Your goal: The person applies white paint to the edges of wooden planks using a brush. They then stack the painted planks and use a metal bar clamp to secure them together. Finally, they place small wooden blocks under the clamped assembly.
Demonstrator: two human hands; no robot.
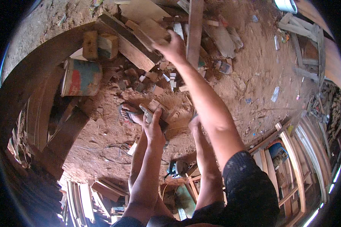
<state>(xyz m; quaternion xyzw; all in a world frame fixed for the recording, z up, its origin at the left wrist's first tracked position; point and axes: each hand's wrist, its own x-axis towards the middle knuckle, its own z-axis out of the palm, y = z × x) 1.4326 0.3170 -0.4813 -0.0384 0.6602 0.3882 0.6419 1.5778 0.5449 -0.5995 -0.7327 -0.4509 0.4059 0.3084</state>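
My right hand (173, 48) reaches far forward, its fingers closed around the end of a short wooden board (153, 31), slightly blurred. Beneath that board a thick squared beam (134, 47) lies aslant on the dirt. Low in front of me, by my sandalled foot (130, 113), my left hand (153, 126) is closed on a small greyish piece of wood (146, 111). A pale wood block (154, 104) shows just beyond its fingers, and I cannot tell whether the hand holds it too. Several small wood offcuts (140, 81) lie scattered between the two hands.
An upright post (195, 34) stands right of my right hand. Left are a worn paint bucket (81, 77) and wood blocks (108, 45). A power tool (177, 167) with cable lies near my legs. Wooden frames (297, 166) lean at right; stacked slats (79, 198) stand lower left.
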